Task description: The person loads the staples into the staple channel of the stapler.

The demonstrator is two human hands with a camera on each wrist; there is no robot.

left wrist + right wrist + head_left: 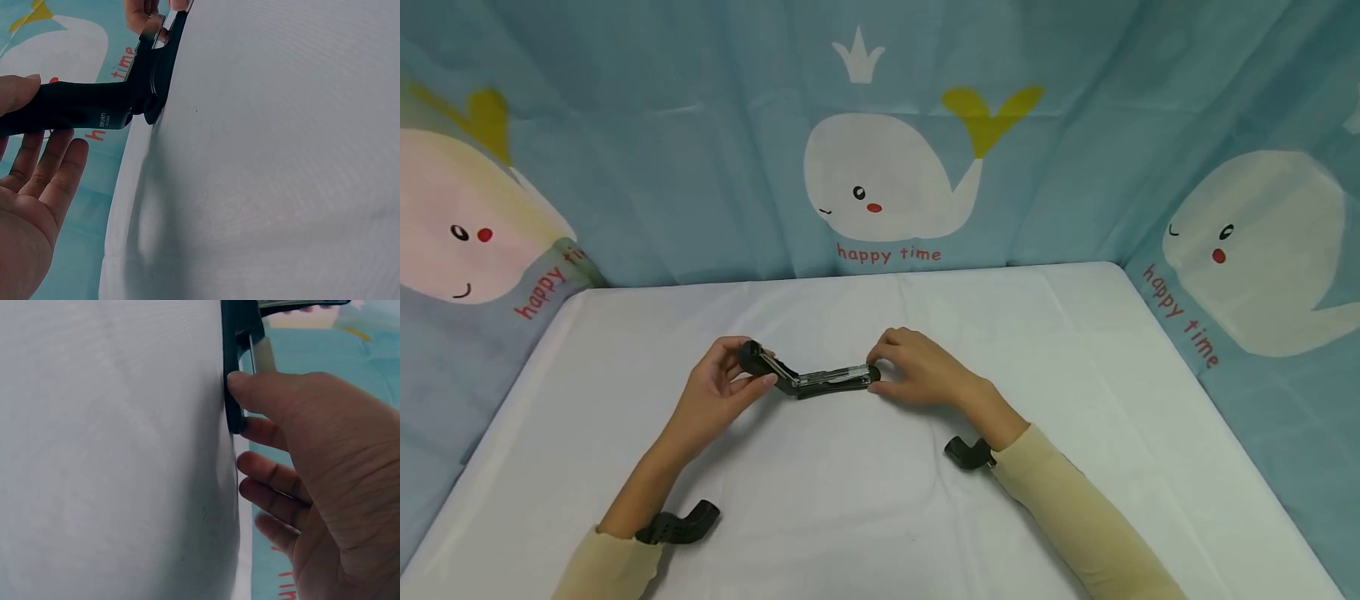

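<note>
A black stapler (835, 382) is opened out wide over the white table, its metal staple channel showing. My left hand (715, 392) holds the raised upper arm of it between thumb and fingers. In the left wrist view that black arm of the stapler (81, 106) has small white lettering near the hinge. My right hand (921, 367) pinches the far end of the low part with thumb and index finger. The right wrist view shows the other fingers of the right hand (337, 450) loosely bent beside the stapler base (231, 350), off it.
A white cloth (865, 517) covers the table. Behind and at both sides hangs a blue curtain (700, 192) with printed whales. Black devices sit on the left wrist (681, 525) and right wrist (967, 453).
</note>
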